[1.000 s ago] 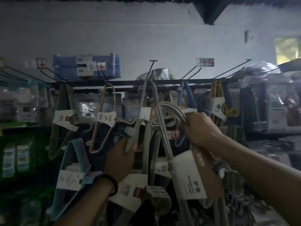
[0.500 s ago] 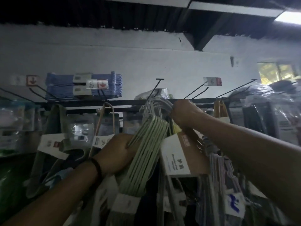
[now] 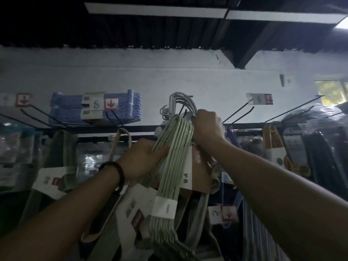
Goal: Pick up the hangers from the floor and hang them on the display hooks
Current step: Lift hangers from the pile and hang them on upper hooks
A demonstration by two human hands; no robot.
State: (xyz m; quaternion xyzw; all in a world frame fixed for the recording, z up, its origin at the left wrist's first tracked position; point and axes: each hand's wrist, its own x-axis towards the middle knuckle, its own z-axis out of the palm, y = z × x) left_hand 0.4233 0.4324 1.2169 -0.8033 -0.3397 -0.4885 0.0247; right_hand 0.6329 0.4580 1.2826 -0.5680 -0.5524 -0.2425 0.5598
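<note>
**Overhead, hangers at the hooks**

Curls the left hand round the side of the pale green hanger bundle. Farther up, clamps the grey hanger hooks in the right hand, level with the display hooks. Beyond, left: blue hangers stacked.

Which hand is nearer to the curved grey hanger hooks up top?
Right. The right hand grips the grey hanger hooks at their base; the left hand holds the pale green hangers lower left.

L hand, R hand raised, gripping.
</note>
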